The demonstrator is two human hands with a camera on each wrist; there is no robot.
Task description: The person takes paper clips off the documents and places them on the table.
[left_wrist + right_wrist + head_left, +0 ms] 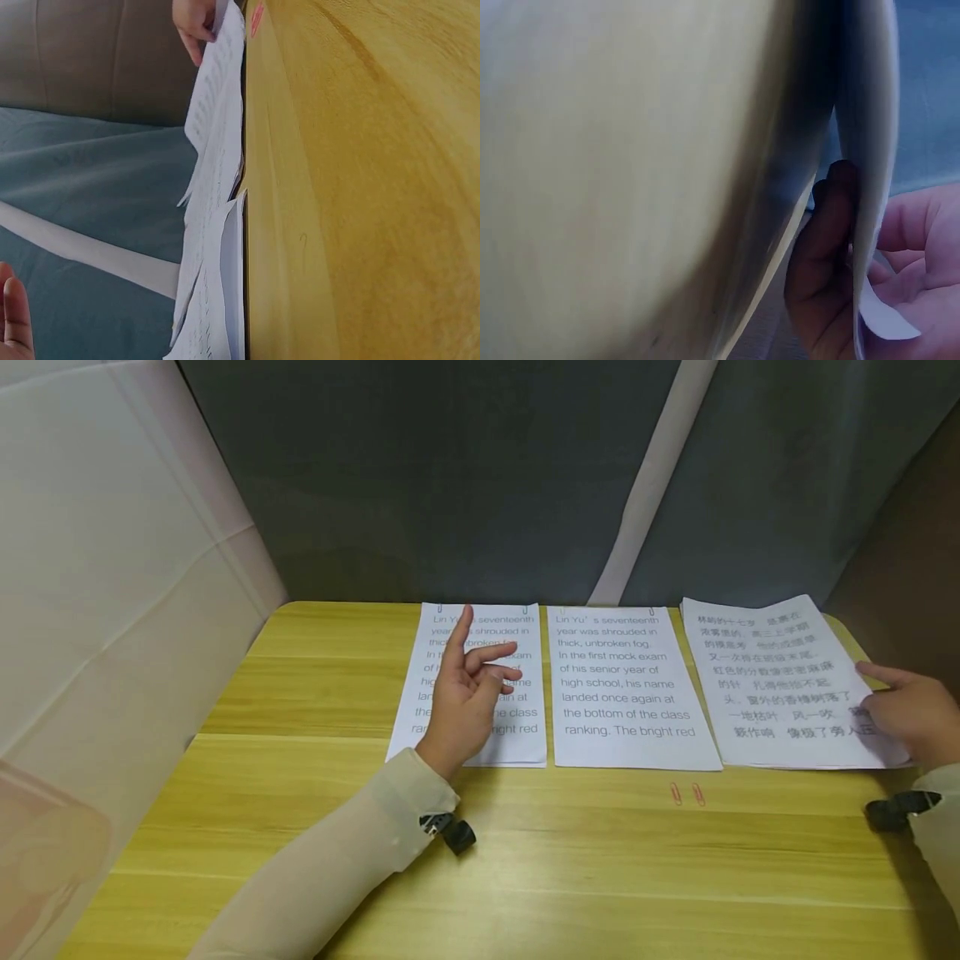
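Left hand (pixel 465 693): hovering above the left sheet (pixel 525 727), forefinger pointing up and the other fingers loosely spread — grip released, holding nothing.
Left sheet: lying flat on the wooden surface (pixel 300 693), printed in English, two paper clips at its top edge.
Middle sheet (pixel 630 693): lying just beside the left one, same English text, also showing clips at the top edge, touched by neither hand.
Loose clips (pixel 686 793): two red paper clips resting on the surface just in front of the middle sheet, apart from both hands.
Right sheet (pixel 780 685): printed in Chinese, sitting at a slight angle, its near right corner lifting off the surface.
Right hand (pixel 911 714): grasping that lifted corner — in the right wrist view the fingers (pixel 821 247) are curling under the paper with the thumb on top.
Doing it well: in my judgement the right hand should be keeping its pinch light and near the edge so the paper is not creasing, while the left hand could be coming down flat on the pages to stop them sliding.
Backdrop: a grey cloth (pixel 450 468) hanging behind the surface.
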